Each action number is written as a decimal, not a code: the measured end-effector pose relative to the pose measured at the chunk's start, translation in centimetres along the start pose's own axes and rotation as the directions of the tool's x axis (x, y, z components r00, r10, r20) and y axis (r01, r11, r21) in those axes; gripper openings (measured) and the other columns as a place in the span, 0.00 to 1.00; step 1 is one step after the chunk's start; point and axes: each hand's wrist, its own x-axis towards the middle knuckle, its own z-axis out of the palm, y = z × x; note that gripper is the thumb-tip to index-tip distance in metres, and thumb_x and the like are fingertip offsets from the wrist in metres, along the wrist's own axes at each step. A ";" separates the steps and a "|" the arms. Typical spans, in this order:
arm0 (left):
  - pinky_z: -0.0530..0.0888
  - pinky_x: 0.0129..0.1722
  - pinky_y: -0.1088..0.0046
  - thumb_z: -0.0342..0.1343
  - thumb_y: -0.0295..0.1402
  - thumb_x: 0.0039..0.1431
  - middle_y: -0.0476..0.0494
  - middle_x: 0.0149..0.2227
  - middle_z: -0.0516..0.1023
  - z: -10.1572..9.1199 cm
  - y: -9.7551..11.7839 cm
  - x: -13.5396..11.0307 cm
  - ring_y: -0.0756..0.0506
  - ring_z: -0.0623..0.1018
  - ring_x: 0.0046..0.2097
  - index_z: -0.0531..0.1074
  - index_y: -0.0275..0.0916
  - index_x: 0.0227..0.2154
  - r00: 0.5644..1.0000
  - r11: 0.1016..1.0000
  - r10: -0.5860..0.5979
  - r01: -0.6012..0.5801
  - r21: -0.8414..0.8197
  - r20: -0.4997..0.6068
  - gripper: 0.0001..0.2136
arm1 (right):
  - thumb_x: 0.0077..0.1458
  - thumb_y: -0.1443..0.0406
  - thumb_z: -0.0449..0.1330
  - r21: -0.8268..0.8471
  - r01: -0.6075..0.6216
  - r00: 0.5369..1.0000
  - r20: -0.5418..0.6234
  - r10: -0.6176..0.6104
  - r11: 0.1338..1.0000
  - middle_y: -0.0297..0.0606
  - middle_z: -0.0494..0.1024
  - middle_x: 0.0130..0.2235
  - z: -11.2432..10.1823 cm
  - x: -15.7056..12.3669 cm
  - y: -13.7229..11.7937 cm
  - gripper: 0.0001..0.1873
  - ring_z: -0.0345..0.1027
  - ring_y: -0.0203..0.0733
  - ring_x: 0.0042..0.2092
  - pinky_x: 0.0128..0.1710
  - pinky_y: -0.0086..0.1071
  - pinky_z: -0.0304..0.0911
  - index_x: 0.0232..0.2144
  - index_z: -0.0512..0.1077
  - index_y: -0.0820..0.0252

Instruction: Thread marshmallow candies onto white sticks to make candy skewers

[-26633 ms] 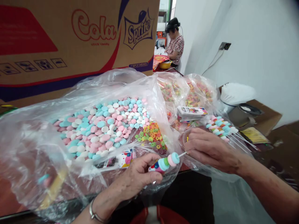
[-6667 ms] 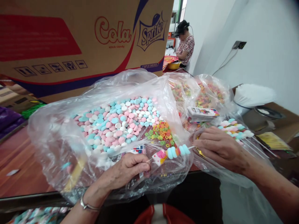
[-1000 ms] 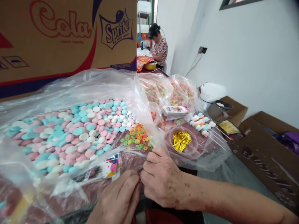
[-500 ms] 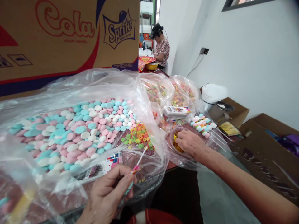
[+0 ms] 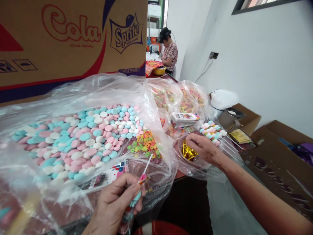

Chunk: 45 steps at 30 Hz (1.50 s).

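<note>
My left hand (image 5: 114, 202) is closed around a candy stick in a clear wrapper (image 5: 135, 199), with pale blue candy showing below the fingers. Its white stick (image 5: 147, 164) points up and away, past a gathered pink and yellow part of the wrapper. Over a round clear tub (image 5: 180, 148), my right hand (image 5: 204, 149) has its fingertips pressed together. Gold foil twist ties (image 5: 188, 153) lie in the tub below. Whatever the right fingers pinch is too small to make out.
Pink, blue and white candies (image 5: 80, 137) fill an open plastic bag, beside small ring candies (image 5: 146, 142). Printed cards (image 5: 185, 118) and finished-looking candy sticks (image 5: 212, 130) lie beyond the tub. A large carton (image 5: 73, 62) stands behind; another person (image 5: 168, 52) sits at the far end.
My right hand has lifted out of the tub, moving slightly right, and uncovered the gold twist ties. My left hand still holds the candy stick, turned a little to show more candy.
</note>
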 end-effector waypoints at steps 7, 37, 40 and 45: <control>0.58 0.08 0.84 0.62 0.44 0.56 0.51 0.18 0.74 0.2 -0.2 0.4 0.56 0.62 0.11 0.73 0.40 0.24 0.995 0.992 -0.096 0.098 -0.079 0.028 0.13 | 0.61 0.63 0.51 0.196 -0.184 0.972 -0.110 0.208 0.963 0.31 0.73 0.30 0.3 0.0 1.0 0.06 0.66 0.38 0.32 0.33 0.30 0.60 0.33 0.67 0.55; 0.67 0.16 0.83 0.63 0.33 0.54 0.51 0.22 0.79 2.1 -1.0 2.1 0.54 0.72 0.18 0.70 0.37 0.26 0.996 0.956 0.042 -0.065 -0.286 -0.083 0.08 | 0.59 0.68 0.55 0.522 -0.152 0.981 0.187 0.061 0.839 0.30 0.73 0.28 7.5 -1.0 -12.1 0.09 0.67 0.34 0.31 0.33 0.26 0.60 0.27 0.71 0.59; 0.67 0.17 0.82 0.62 0.34 0.55 0.52 0.21 0.78 2.1 -1.2 2.3 0.54 0.72 0.18 0.70 0.37 0.27 0.996 0.966 0.034 -0.052 -0.252 -0.078 0.08 | 0.61 0.70 0.54 0.429 -0.006 0.996 0.083 -0.033 0.903 0.31 0.73 0.28 8.0 -1.4 -12.0 0.10 0.67 0.34 0.31 0.33 0.27 0.61 0.27 0.70 0.60; 0.67 0.17 0.82 0.60 0.34 0.56 0.53 0.16 0.73 1.7 -1.4 3.0 0.53 0.71 0.18 0.70 0.38 0.24 0.999 0.991 0.038 -0.043 -0.124 -0.037 0.08 | 0.64 0.71 0.50 -0.213 0.508 0.833 -0.123 -0.539 0.835 0.39 0.71 0.28 8.0 -1.3 -11.7 0.14 0.62 0.41 0.32 0.33 0.34 0.59 0.29 0.71 0.63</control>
